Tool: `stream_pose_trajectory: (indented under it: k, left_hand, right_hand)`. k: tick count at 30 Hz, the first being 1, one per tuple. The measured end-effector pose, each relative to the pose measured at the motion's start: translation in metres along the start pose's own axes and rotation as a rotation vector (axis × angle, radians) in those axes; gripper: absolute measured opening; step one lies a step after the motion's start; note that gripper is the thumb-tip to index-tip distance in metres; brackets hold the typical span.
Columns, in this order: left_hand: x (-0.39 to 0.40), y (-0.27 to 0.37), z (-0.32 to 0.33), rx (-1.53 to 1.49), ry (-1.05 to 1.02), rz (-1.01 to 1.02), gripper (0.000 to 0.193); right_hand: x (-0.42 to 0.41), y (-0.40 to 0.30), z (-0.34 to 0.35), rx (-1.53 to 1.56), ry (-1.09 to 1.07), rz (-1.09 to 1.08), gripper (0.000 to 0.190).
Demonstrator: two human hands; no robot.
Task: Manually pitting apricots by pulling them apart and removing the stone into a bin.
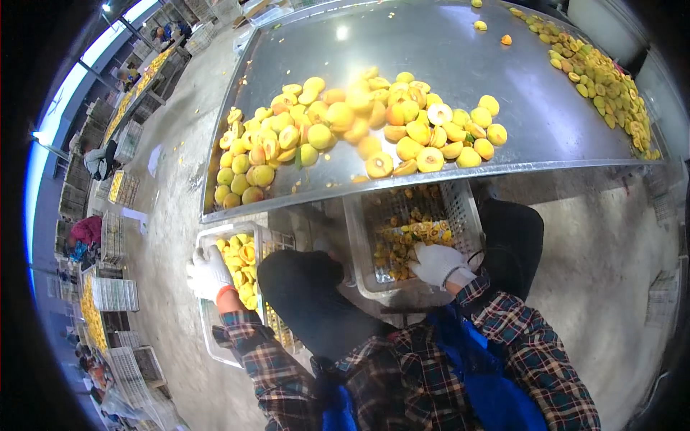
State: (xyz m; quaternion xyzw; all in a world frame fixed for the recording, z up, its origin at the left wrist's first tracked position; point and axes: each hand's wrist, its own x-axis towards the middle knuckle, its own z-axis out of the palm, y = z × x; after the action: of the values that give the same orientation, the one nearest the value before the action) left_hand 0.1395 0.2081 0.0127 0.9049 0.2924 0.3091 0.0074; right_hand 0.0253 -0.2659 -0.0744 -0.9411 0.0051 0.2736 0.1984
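Note:
My left hand (pixel 209 273), in a white knit glove, is at the left rim of a white plastic crate (pixel 202 318) filled with yellow peach halves (pixel 240 258). Over a second plastic crate (pixel 356 269) between my knees is my right hand (pixel 437 264), gloved too; that crate holds peach pits and scraps (pixel 401 237). Whether either hand holds anything cannot be told. In front of me, a heap of yellow peaches (pixel 318 134), whole and halved, lies on a metal-topped table (pixel 431 32). Some cut faces show a pit or a red hollow.
The table's raised metal edge (pixel 334 191) runs above both crates. A long pile of peach halves (pixel 604 81) lies along its far right side. To the left, past the concrete floor (pixel 172 204), people sit near fruit-covered tables (pixel 143 81) and stacked crates (pixel 114 293).

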Motion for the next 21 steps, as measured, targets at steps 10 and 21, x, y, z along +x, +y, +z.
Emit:
stream_pose_trajectory:
  k: [10, 21]
  left_hand:
    - [-0.115, 0.309, 0.016, -0.363, -0.795, 0.561, 0.051]
    - [-0.133, 0.287, -0.025, -1.554, -1.117, -0.003, 0.042]
  right_hand:
    - [0.007, 0.014, 0.009, 0.144, 0.051, -0.044, 0.048]
    - [-0.042, -0.014, -0.047, 0.525, 0.676, -0.195, 0.038]
